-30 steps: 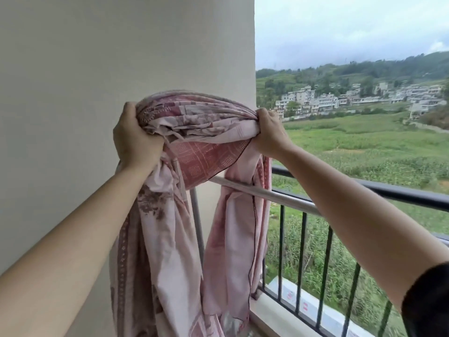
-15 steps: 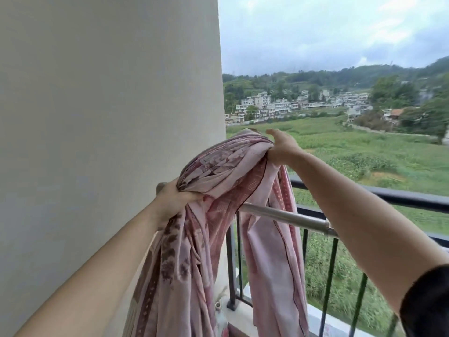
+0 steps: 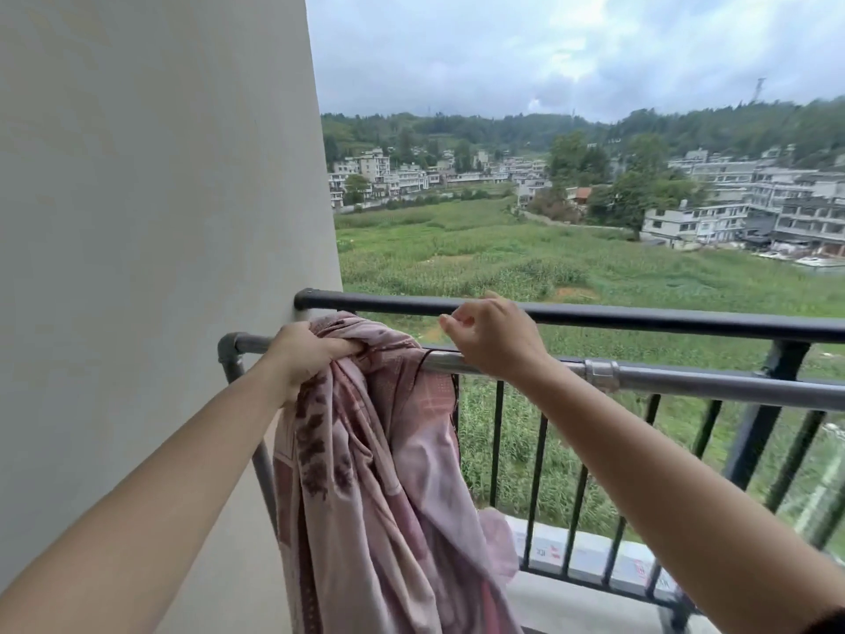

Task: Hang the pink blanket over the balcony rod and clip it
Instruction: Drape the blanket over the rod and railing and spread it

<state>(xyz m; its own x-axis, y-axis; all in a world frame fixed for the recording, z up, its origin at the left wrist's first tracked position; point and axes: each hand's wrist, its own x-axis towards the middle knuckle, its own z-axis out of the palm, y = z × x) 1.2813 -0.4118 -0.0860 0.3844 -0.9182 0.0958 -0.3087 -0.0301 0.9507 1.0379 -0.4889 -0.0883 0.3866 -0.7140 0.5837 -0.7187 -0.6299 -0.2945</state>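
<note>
The pink patterned blanket (image 3: 388, 496) lies bunched over the left end of the silver balcony rod (image 3: 686, 381) and hangs down in long folds on the near side. A small part of it shows behind the rod lower down. My left hand (image 3: 311, 354) grips the bunched top of the blanket right at the rod. Just to the right of the cloth, my right hand (image 3: 496, 343) hovers over the rod with loosely curled fingers and holds nothing. No clip is in view.
A pale wall (image 3: 160, 221) stands close on the left, where the rod bends down. The black balcony railing (image 3: 640, 318) runs just behind the rod, with a concrete ledge (image 3: 594, 549) at its foot. Beyond lie green fields and houses.
Both hands have brought the blanket down from above onto the rod. My right hand has let go of the cloth and now sits over the bare rod.
</note>
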